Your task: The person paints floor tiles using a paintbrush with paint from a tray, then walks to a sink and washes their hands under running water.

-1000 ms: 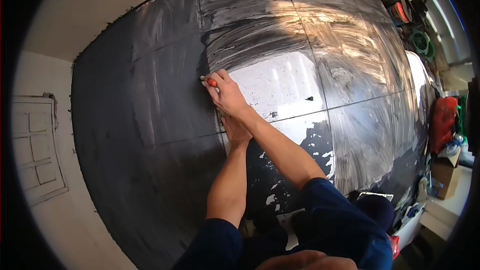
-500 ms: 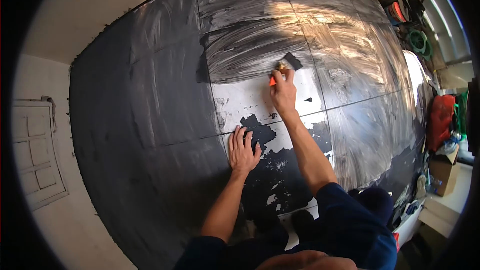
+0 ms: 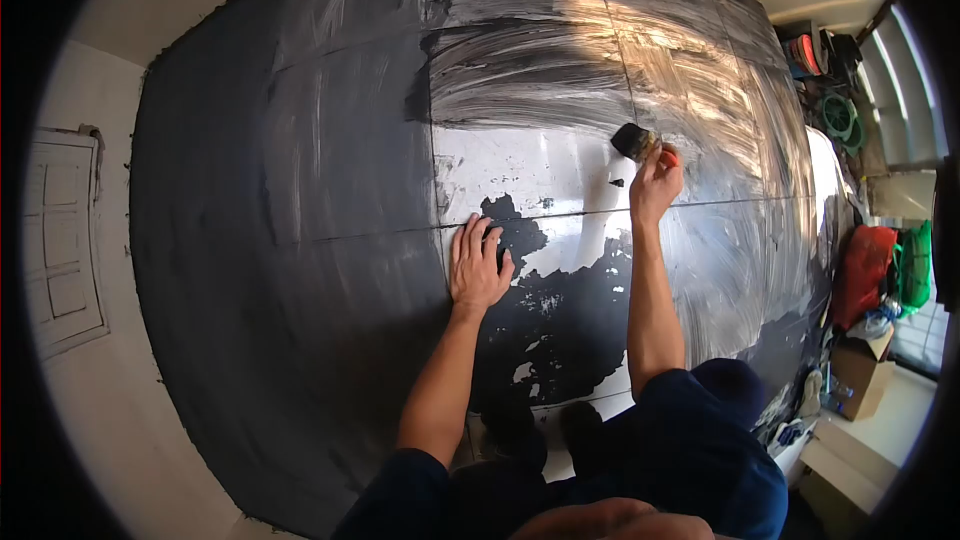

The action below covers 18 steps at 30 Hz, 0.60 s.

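Note:
My right hand point(image 3: 656, 188) is closed around the handle of a paintbrush point(image 3: 632, 141) with wide dark bristles and an orange-red handle end. The bristles are at the right upper edge of a bare white patch point(image 3: 530, 165), beside a dark streaked band. My left hand point(image 3: 479, 265) lies flat with its fingers apart, at the seam between white tile and dark coating. Around its fingertips and to its right are ragged-edged black patches point(image 3: 560, 315). A small dark fleck point(image 3: 616, 182) sits just below the brush.
Smooth dark grey coating point(image 3: 230, 200) covers the tiled floor at left; thin streaks point(image 3: 720, 270) cover the right. Along the right edge stand a red bag point(image 3: 865, 275), a green bag point(image 3: 914, 265), a cardboard box point(image 3: 860, 375) and a bucket point(image 3: 803, 55). Pale walls point(image 3: 90, 90) border the floor.
My right hand and the brush have moved right across the top of the white patch, and the brush head now points left. My left hand remains flat. The view has shifted slightly.

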Tool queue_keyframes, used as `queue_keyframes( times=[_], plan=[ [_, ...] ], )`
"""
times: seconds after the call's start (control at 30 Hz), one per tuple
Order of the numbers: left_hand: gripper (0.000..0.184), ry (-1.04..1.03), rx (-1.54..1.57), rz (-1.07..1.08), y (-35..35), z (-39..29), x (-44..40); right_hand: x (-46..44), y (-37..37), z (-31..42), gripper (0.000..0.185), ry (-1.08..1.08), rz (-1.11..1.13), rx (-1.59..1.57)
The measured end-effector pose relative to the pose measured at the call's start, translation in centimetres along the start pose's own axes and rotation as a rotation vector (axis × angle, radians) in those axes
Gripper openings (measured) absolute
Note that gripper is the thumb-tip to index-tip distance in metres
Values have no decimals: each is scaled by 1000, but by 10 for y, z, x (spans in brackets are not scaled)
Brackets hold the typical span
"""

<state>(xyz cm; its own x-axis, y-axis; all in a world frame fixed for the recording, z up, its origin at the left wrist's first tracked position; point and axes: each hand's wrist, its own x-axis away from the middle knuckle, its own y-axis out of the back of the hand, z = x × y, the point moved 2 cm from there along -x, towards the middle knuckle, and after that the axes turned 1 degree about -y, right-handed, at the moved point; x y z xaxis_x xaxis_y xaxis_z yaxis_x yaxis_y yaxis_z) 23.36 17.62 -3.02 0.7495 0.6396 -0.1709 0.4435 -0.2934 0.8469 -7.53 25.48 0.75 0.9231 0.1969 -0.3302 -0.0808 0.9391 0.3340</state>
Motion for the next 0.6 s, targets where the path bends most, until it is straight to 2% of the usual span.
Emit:
queue_keyframes(
  times=[0.03, 0.1, 0.17, 0.23, 0.27, 0.33, 0.37, 0.43, 0.47, 0.5, 0.53, 0.6],
  plan=[
    [44, 8, -6, 9, 1, -1, 3, 6, 11, -4, 13, 41, 13, 103],
    [44, 6, -33, 10, 0, -2, 1, 40, -3, 15, 13, 363, 86, 341],
    [49, 16, -74, 54, -7, 1, 4, 91, -49, 46, 21, 194, 399, 353],
    [55, 35, -69, 94, -4, -1, 5, 147, -96, 75, 35, 330, 680, 333],
    [64, 62, -208, 172, -18, 4, 10, 168, -114, 93, 35, 430, 762, 236],
    [69, 58, -75, 115, -17, 7, 13, 191, -136, 133, 22, 451, 868, -23],
    [68, 15, -60, 84, -26, 14, 19, 188, -135, 148, 19, 382, 941, -74],
    [62, -19, -155, 40, -17, 5, 21, 174, -132, 143, 20, 178, 736, -223],
    [59, -35, -198, 18, -14, 0, 19, 157, -123, 131, 22, -7, 694, -267],
    [51, -53, -148, -42, -13, -2, 14, 133, -106, 113, 26, -189, 644, -308],
    [49, -47, -142, -37, -12, -3, 14, 120, -108, 46, 32, -367, 546, -366],
    [47, -38, -141, -37, -11, -4, 13, 79, -42, -3, 32, -519, 323, -543]
  ],
)
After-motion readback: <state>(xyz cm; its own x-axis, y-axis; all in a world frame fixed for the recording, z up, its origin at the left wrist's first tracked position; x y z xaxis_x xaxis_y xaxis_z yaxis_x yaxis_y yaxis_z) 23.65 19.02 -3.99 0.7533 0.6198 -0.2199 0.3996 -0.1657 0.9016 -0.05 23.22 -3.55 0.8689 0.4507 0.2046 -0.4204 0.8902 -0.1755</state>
